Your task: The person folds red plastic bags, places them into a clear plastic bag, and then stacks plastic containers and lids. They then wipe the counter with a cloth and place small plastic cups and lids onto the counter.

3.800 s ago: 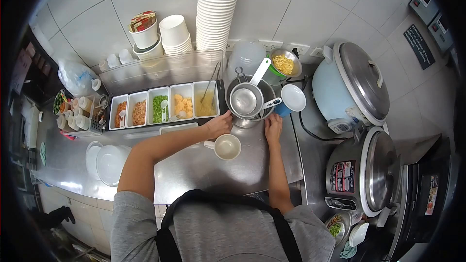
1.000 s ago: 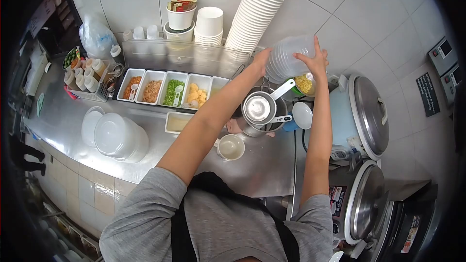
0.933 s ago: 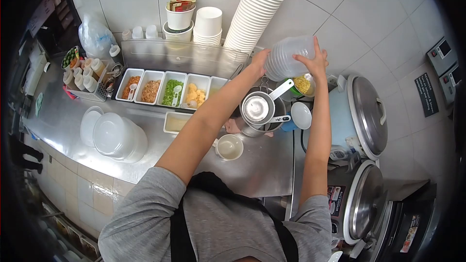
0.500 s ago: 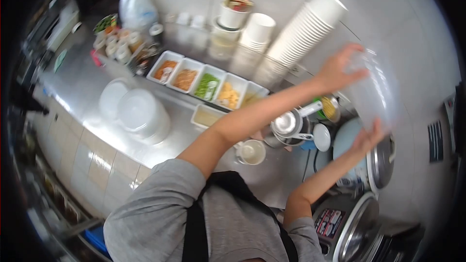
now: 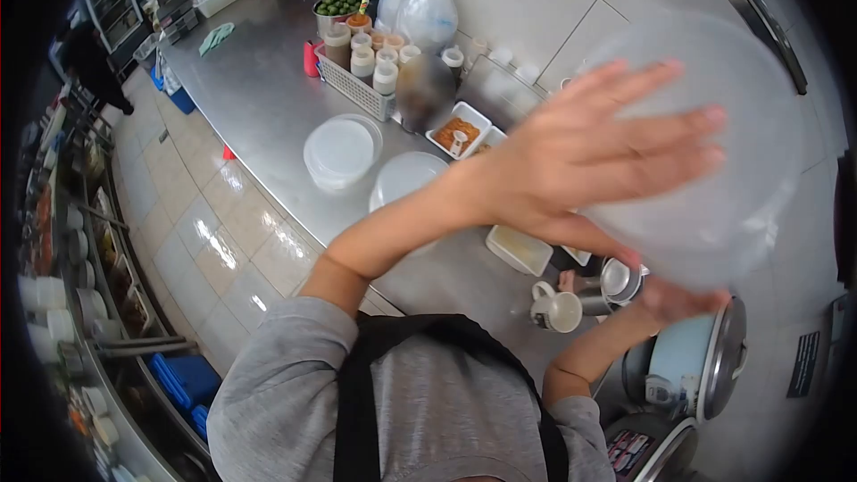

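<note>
Both of my hands hold a large round translucent plastic container (image 5: pixel 714 161), raised close to the camera above the counter's right side. My left hand (image 5: pixel 616 152) lies over its near side with fingers spread and the thumb low. From below, my right hand (image 5: pixel 683 299) supports the bottom edge; its fingers are partly hidden and blurred. Under the hands are a cream mug (image 5: pixel 557 311) and a metal measuring cup (image 5: pixel 620 279). The raised container and left arm cover much of the area with the topping trays.
Two stacks of round translucent containers or lids (image 5: pixel 341 153) stand on the steel counter (image 5: pixel 268 94). Behind them are a basket of squeeze bottles (image 5: pixel 357 89) and a tray of orange topping (image 5: pixel 457 132). Lidded cookers (image 5: pixel 687 361) stand at right. A person in dark clothes (image 5: pixel 94 62) is far left.
The view has swung left and shows more of the counter and floor. The container now appears larger and closer, with my left hand spread across it. Both hands still hold it.
</note>
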The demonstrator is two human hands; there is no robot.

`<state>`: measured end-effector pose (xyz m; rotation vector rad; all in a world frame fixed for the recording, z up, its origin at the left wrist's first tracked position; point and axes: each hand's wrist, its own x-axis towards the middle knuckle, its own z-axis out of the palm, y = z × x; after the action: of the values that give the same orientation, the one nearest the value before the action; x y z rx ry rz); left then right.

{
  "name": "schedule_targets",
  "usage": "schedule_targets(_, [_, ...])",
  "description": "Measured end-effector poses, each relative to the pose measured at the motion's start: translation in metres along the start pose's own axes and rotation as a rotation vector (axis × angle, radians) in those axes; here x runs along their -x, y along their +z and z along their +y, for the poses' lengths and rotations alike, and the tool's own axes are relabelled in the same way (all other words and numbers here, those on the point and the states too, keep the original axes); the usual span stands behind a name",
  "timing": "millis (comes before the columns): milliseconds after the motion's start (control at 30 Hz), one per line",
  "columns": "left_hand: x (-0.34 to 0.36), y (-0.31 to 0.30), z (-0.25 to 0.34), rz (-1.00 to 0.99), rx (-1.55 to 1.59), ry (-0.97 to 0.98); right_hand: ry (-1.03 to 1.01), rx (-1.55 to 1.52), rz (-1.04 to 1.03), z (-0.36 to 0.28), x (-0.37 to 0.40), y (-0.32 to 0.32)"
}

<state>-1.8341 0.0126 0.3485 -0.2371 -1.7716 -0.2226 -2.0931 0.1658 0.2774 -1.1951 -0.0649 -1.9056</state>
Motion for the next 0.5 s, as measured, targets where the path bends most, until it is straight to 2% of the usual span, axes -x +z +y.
schedule_targets(33, [0.009, -0.027, -0.002, -0.061, -0.023, -0.029, 0.024, -0.04, 0.058, 0.026, 0.004, 0.0])
schedule_targets(100, [0.033, -0.079, -0.012, -0.146, 0.145, -0.201, 0.041, 0.141, 0.281, 0.106, 0.004, 0.03])
schedule_targets(133, [0.044, -0.108, -0.019, -0.239, 0.087, -0.228, 0.033, 0.345, 0.491, 0.137, 0.007, 0.042])
schedule_targets(167, [0.056, -0.136, -0.027, -0.333, 0.029, -0.257, 0.057, 0.349, 0.566, 0.167, 0.009, 0.051])
schedule_targets(200, [0.069, -0.16, -0.035, -0.326, 0.072, -0.283, 0.081, 0.351, 0.639, 0.193, 0.013, 0.058])
schedule_targets(267, [0.089, -0.198, -0.048, -0.333, 0.141, -0.347, 0.179, 0.308, 0.552, 0.237, 0.023, 0.065])
schedule_targets(367, [0.106, -0.24, -0.046, -0.422, 0.195, -0.506, 0.257, 0.261, 0.574, 0.289, 0.026, 0.094])
schedule_targets(500, [0.113, -0.28, -0.042, -0.588, 0.159, -0.507, 0.277, 0.306, 0.567, 0.327, 0.034, 0.113])
